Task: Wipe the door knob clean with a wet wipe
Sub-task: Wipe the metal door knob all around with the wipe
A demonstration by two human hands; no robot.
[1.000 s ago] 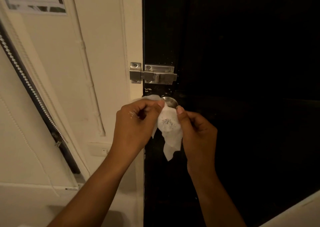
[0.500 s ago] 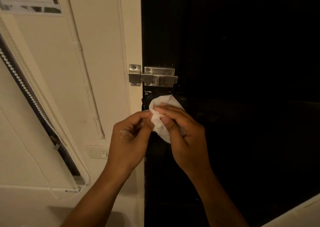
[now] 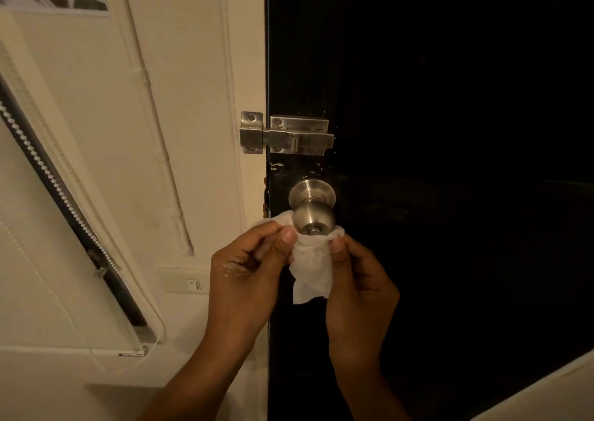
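Both hands' fingers pinch a crumpled white wet wipe under the steel door knob.

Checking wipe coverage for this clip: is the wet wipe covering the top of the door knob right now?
No: the wet wipe hangs below the door knob, pinched by the left hand and right hand, and the knob's top is bare.

Silver door knob; white wet wipe; black door.

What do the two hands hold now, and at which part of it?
Both hold the crumpled white wet wipe under the round steel door knob: left hand pinches its left upper edge, right hand its right.
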